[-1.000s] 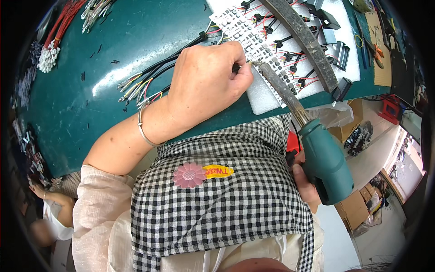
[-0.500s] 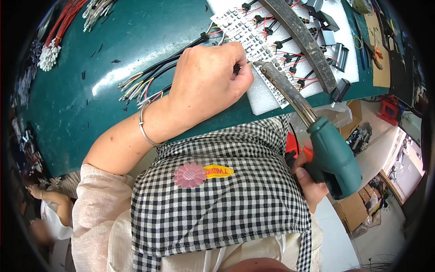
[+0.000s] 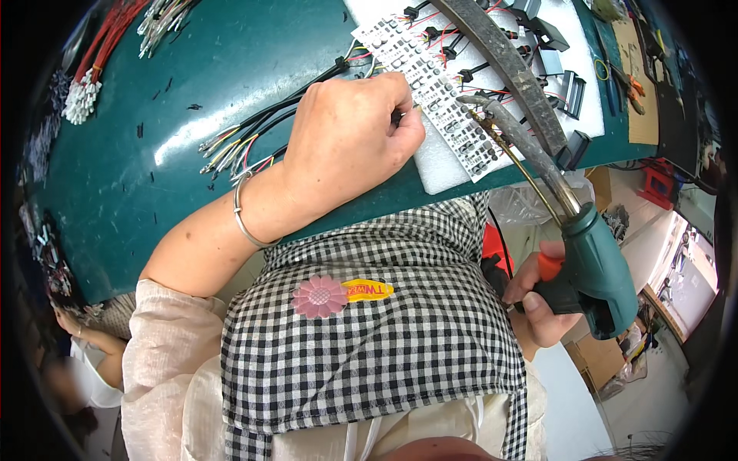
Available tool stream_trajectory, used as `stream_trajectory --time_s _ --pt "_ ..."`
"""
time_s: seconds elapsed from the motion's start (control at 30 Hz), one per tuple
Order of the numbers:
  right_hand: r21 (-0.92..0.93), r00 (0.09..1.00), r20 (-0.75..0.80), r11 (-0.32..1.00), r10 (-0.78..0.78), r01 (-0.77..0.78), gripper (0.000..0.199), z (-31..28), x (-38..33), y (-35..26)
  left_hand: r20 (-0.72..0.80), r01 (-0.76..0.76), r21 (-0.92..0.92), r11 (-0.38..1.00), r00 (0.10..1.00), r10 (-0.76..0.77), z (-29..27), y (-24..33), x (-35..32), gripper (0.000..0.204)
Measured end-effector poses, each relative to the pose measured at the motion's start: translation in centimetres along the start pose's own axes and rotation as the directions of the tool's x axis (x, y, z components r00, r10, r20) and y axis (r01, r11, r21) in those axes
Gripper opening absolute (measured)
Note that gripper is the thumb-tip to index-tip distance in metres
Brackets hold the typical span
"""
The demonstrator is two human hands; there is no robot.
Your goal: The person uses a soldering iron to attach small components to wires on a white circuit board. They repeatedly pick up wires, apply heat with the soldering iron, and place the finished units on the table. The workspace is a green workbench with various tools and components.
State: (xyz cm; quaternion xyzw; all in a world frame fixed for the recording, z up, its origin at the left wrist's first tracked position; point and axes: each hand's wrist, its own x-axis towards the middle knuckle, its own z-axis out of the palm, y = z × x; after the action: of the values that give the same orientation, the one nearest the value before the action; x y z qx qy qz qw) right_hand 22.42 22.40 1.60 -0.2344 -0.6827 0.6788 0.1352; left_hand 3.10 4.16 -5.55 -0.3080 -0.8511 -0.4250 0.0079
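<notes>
Head view — left hand [image 3: 350,142] pinched on something dark [image 3: 397,117], right hand [image 3: 544,316] clamped round green soldering gun [image 3: 603,269]

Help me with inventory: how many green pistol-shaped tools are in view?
1: the green pistol-shaped tool, held in the right hand and pointing toward the white component sheet. Others may be hidden.
</notes>
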Motion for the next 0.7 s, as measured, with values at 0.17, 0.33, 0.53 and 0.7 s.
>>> stream_trajectory --time_s 0.17,0.33,0.53,0.7 --pt "0.082 0.998 0.05 0.996 0.028 -0.032 0.065 -0.2 0.2 0.0 0.01 -0.004 0.055 0.998 1.0 0.003 -0.2 0.3 0.0 0.012" --pt "0.082 1.0 0.011 0.996 0.014 -0.015 0.065 -0.5 0.2 0.4 0.142 -0.089 0.142 0.986 0.988 0.069 -1.8 1.0 0.0 0.015" --pt "0.098 1.0 0.005 0.995 0.005 -0.006 0.064 -1.3 0.3 0.8 0.233 -0.113 0.095 0.989 0.968 0.088 -2.7 1.4 0.1 0.017" --pt "0.126 0.998 -0.003 0.99 0.062 -0.061 0.066 -1.7 -0.2 1.4 0.188 -0.234 0.112 0.966 0.959 0.21 -1.4 -0.1 -0.6 0.016"
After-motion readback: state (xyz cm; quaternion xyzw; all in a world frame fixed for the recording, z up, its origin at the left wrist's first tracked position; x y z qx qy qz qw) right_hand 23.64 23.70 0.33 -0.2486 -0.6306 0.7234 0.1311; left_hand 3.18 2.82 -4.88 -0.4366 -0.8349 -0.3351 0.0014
